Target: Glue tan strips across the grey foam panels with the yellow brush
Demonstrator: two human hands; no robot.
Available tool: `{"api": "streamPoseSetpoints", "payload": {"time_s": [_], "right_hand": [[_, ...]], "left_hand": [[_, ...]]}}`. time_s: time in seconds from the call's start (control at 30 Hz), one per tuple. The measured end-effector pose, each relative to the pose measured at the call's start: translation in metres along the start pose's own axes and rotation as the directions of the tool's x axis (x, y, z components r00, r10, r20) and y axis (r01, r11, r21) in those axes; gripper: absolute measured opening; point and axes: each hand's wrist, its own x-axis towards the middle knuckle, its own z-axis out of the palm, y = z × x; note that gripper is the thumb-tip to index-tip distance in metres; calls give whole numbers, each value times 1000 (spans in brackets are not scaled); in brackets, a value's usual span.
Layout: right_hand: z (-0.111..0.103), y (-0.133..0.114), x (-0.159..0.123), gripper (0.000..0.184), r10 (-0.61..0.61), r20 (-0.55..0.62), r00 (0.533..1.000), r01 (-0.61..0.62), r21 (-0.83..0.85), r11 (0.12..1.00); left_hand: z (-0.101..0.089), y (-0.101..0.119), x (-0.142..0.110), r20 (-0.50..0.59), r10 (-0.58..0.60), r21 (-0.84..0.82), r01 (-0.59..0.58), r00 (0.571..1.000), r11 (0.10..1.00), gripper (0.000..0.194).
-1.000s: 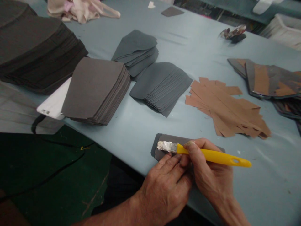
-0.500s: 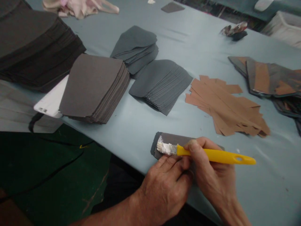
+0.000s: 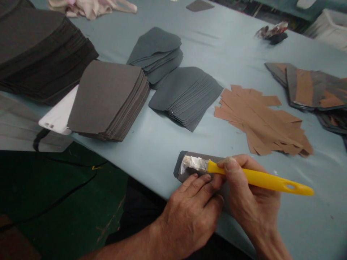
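Stacks (image 3: pixel 104 97), tan strips (image 3: pixel 262 121) beyond gray piece (image 3: pixel 191 173), unclenched left hand (image 3: pixel 191 211) covering part, right hand (image 3: pixel 251 198) gripping brush (image 3: pixel 262 178)

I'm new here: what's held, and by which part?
The right fingers hold a brush by its yellow handle, near the bristles; left fingers rest on a grey piece.

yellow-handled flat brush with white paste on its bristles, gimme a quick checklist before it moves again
1. Yellow-handled flat brush gripped by the right hand: ok.
2. White paste loaded on the bristles: ok.
3. Dark grey flat rectangular piece steadied: ok, the left hand rests on it.
4. Even coat underneath the bristles: cannot tell, they cover that spot.
5. Loose heap of flat tan strips apart from the brush: ok.
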Motion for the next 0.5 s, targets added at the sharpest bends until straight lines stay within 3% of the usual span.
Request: {"api": "streamPoseSetpoints", "payload": {"time_s": [0.13,0.27,0.37,0.5], "right_hand": [[-2,4,-6,39,4,121,993,-3,-14,1000],[2,7,0,36,-27,55,998,30,-57,998],[2,6,2,36,-30,-2,1000,30,-58,998],[-4,4,-4,36,-11,91,996,13,-28,1000]], "left_hand": [[0,0,2,-23,-2,-33,1,1000,999,12],[0,-1,1,5,12,-1,-12,1000,1000,24],[1,-1,-1,29,6,5,-7,1000,1000,21],[3,-1,0,0,-5,-21,5,1000,1000,13]]}}
